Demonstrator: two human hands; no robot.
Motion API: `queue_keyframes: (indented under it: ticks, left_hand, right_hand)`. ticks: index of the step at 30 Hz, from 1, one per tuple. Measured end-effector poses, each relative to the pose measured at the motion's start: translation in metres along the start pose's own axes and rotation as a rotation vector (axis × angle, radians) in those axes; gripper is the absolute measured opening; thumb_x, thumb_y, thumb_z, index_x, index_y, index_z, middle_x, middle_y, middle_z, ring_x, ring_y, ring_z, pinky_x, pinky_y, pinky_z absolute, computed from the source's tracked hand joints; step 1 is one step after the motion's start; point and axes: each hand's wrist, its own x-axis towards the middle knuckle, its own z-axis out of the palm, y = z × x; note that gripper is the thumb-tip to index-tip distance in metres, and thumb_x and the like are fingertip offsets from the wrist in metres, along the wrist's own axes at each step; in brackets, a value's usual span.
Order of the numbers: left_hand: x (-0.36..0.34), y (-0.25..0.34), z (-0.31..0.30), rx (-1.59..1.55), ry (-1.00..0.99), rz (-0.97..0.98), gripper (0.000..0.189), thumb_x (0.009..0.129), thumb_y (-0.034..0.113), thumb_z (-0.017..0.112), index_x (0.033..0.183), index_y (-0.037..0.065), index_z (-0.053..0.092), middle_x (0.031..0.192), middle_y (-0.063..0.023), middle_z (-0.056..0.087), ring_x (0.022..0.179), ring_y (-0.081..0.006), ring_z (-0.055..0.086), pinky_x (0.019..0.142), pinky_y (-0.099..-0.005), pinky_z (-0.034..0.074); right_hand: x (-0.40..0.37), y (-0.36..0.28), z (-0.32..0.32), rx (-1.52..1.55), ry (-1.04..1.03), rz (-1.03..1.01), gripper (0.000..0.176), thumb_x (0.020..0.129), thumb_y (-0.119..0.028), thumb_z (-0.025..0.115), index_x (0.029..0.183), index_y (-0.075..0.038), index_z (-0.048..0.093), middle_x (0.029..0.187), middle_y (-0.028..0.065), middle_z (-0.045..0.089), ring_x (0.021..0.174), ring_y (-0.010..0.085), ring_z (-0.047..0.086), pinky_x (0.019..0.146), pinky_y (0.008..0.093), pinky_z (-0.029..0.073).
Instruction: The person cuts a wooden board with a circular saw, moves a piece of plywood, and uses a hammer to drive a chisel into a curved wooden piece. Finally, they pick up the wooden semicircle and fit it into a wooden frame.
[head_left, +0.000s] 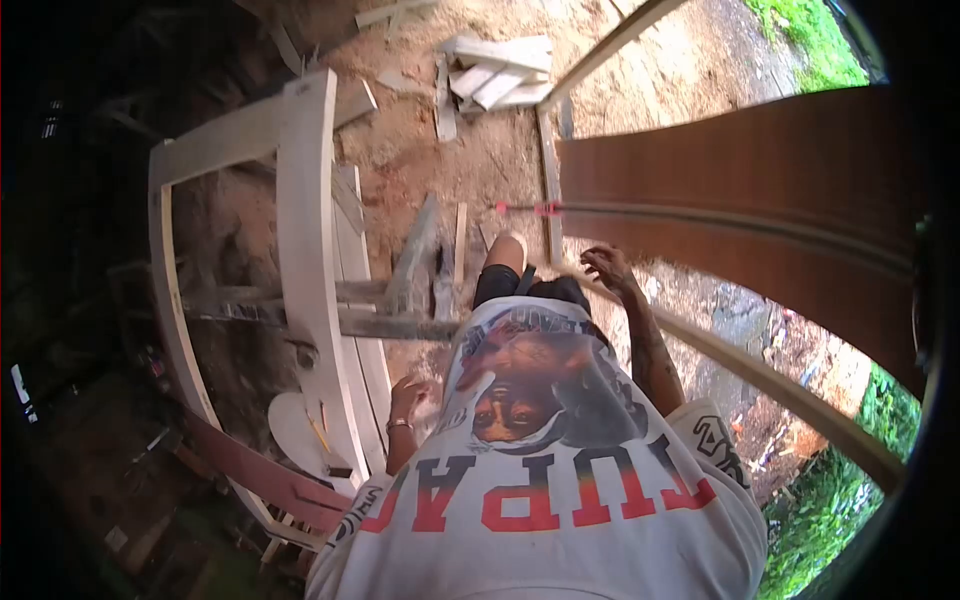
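My left hand [405,399], with a band at its wrist, hangs beside the shirt [560,500], just right of a pale wooden frame [310,240]. Its fingers look loosely apart, and nothing shows in them. My right hand [607,270] is out on the other side, fingers bent and apart with nothing between them. It is near a long wooden rail [740,375] and below a large brown panel [720,170]. A pencil-like yellow stick [321,432] lies by the lower part of the frame.
Pale wood offcuts [505,72] are heaped on the dusty ground at the top. More boards [415,255] lie ahead of my legs, right of the frame. A dark wooden bar [400,325] crosses behind the frame. Greenery [840,520] grows at the right.
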Motion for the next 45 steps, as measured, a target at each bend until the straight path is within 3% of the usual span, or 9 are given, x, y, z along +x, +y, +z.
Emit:
queue_keyframes:
  ticks: [3, 7, 16, 21, 28, 35, 39, 42, 45]
  left_hand:
    - [0.024, 0.096, 0.053, 0.187, -0.467, 0.191, 0.029, 0.093, 0.015, 0.063, 0.121, 0.006, 0.062, 0.082, -0.0054, 0.068, 0.069, -0.0129, 0.063, 0.059, -0.0288, 0.052]
    - [0.05, 0.216, 0.134, 0.247, -0.302, 0.083, 0.034, 0.1, 0.036, 0.053, 0.113, 0.007, 0.066, 0.072, 0.0024, 0.058, 0.062, -0.0105, 0.056, 0.054, -0.0273, 0.048]
    - [0.177, 0.438, 0.237, 0.232, -0.244, -0.022, 0.03, 0.099, 0.031, 0.053, 0.11, 0.007, 0.066, 0.079, -0.0028, 0.064, 0.062, -0.0143, 0.058, 0.053, -0.0315, 0.049]
    - [0.242, 0.648, 0.316, 0.369, -0.406, 0.099, 0.026, 0.099, 0.027, 0.054, 0.109, 0.007, 0.065, 0.077, -0.0055, 0.066, 0.056, -0.0147, 0.057, 0.048, -0.0313, 0.048]
    - [0.367, 0.84, 0.281, 0.438, -0.335, 0.036, 0.02, 0.097, 0.021, 0.055, 0.107, 0.006, 0.065, 0.076, -0.0093, 0.068, 0.047, -0.0152, 0.056, 0.042, -0.031, 0.047]
    - [0.402, 1.064, 0.441, 0.514, -0.256, 0.486, 0.024, 0.092, 0.028, 0.06, 0.077, 0.01, 0.058, 0.059, 0.0034, 0.049, 0.049, -0.0104, 0.05, 0.039, -0.0288, 0.037]
    - [0.407, 1.153, 0.534, 0.649, -0.109, 0.218, 0.037, 0.088, 0.031, 0.065, 0.06, 0.009, 0.055, 0.051, 0.0033, 0.048, 0.046, -0.0091, 0.048, 0.041, -0.0285, 0.034]
    - [0.508, 1.169, 0.569, 0.756, -0.308, 0.23, 0.019, 0.097, 0.023, 0.057, 0.098, 0.006, 0.065, 0.061, 0.0039, 0.051, 0.048, -0.0058, 0.046, 0.041, -0.0236, 0.038]
    - [0.388, 1.254, 0.722, 0.612, -0.465, 0.152, 0.021, 0.097, 0.022, 0.057, 0.104, 0.004, 0.066, 0.067, 0.0001, 0.058, 0.053, -0.0082, 0.053, 0.048, -0.0241, 0.044]
  right_hand:
    - [0.053, -0.108, 0.011, 0.063, -0.149, -0.11, 0.029, 0.098, -0.03, 0.059, 0.102, -0.003, 0.069, 0.091, 0.0044, 0.071, 0.074, 0.0112, 0.065, 0.057, 0.0245, 0.049]
    - [0.121, -0.183, 0.03, -0.412, 0.027, -0.396, 0.031, 0.095, -0.028, 0.059, 0.101, 0.001, 0.07, 0.088, 0.0115, 0.073, 0.076, 0.0151, 0.069, 0.065, 0.0307, 0.054]
    - [0.304, -0.155, 0.003, -0.368, 0.04, 0.157, 0.031, 0.091, -0.035, 0.065, 0.094, -0.005, 0.07, 0.075, 0.0064, 0.066, 0.064, 0.0149, 0.063, 0.057, 0.0318, 0.05]
    - [0.307, -0.198, -0.023, 0.106, 0.457, 0.751, 0.026, 0.087, -0.017, 0.07, 0.11, -0.006, 0.069, 0.079, 0.0087, 0.071, 0.065, 0.0189, 0.069, 0.056, 0.0335, 0.056]
    - [0.41, -0.364, -0.062, 0.154, 0.522, 0.291, 0.015, 0.087, -0.016, 0.067, 0.094, -0.005, 0.073, 0.079, 0.007, 0.073, 0.06, 0.0155, 0.068, 0.051, 0.0295, 0.052]
    - [0.529, -0.424, -0.087, 0.289, 0.539, 0.563, 0.031, 0.095, -0.032, 0.057, 0.1, -0.004, 0.069, 0.08, 0.0106, 0.071, 0.055, 0.0184, 0.063, 0.048, 0.0313, 0.05]
    - [0.636, -0.387, -0.115, 0.382, 0.425, 0.71, 0.029, 0.093, -0.03, 0.061, 0.1, -0.003, 0.069, 0.085, 0.0096, 0.069, 0.065, 0.0204, 0.064, 0.056, 0.0367, 0.052]
    - [0.698, -0.512, -0.173, 0.481, 0.43, 0.542, 0.023, 0.091, -0.024, 0.063, 0.091, -0.002, 0.069, 0.077, 0.0067, 0.066, 0.056, 0.016, 0.059, 0.047, 0.0311, 0.045]
    - [0.781, -0.597, -0.297, 0.211, 0.19, 0.588, 0.021, 0.094, -0.024, 0.062, 0.098, -0.004, 0.067, 0.08, 0.0063, 0.066, 0.058, 0.0126, 0.059, 0.046, 0.027, 0.044]
